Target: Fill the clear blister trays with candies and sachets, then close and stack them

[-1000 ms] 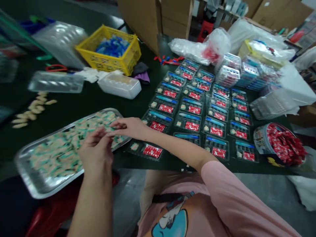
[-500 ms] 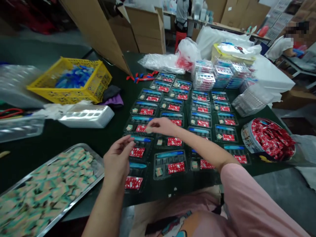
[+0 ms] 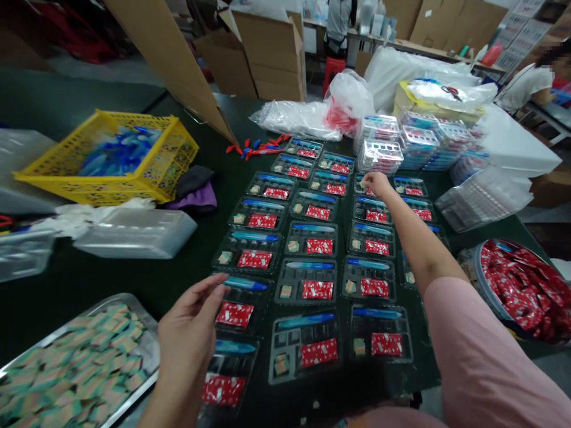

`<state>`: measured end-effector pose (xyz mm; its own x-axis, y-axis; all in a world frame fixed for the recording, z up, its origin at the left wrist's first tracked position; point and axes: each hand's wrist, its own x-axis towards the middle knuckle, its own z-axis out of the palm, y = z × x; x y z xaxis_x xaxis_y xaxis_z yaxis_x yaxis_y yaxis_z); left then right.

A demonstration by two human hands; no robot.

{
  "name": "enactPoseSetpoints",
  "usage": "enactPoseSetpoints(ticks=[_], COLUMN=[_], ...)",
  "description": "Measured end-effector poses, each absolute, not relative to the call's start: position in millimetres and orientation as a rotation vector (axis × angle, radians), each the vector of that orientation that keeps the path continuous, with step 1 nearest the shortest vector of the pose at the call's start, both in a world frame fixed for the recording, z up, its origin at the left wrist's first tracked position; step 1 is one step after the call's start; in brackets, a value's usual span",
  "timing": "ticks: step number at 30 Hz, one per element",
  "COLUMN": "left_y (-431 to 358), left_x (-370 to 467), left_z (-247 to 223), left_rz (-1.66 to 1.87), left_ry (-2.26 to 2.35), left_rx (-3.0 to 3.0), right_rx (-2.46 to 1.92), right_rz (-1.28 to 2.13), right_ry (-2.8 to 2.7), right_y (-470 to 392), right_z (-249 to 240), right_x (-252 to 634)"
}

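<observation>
Rows of clear plastic trays [image 3: 285,353] lie on the dark table, most with a blue pen [image 3: 304,321], a red white-spotted packet [image 3: 319,353] and a small striped block like an eraser [image 3: 281,364]. Stretched out to a far tray, my right hand [image 3: 376,183] has its fingertips pinched together over the tray's left part; what they hold is too small to make out. My left hand [image 3: 191,327] hovers by a near-left tray, thumb and fingers drawn together, their contents hidden. A metal tray [image 3: 149,333] heaped with striped blocks [image 3: 84,368] is at its left.
Left stand a yellow basket [image 3: 167,169] of blue pens and a stack of clear trays [image 3: 138,232]. A tub [image 3: 488,285] of red packets is at right. Filled trays are stacked [image 3: 381,156] at the back. A person [image 3: 529,80] sits far right.
My right hand has moved from the left column of trays to the far end of a column further right. My left hand has shifted slightly left and down in view.
</observation>
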<state>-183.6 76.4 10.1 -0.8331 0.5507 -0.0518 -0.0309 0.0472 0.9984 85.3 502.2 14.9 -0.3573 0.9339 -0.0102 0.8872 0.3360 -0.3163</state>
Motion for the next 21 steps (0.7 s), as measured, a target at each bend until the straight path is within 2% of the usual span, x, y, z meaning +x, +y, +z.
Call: enactPoseSetpoints(ticks=[11, 21], left_y=[94, 101], left_x=[-179, -174], left_z=[13, 18], left_rz=[1.876, 1.883], left_ry=[1.896, 1.906], left_rx=[0.449, 0.458], right_rx=[-1.719, -1.673], right_rz=[0.447, 0.290], right_ry=[-2.713, -2.757], right_y=[538, 528], right_z=[5, -3], right_x=[67, 68])
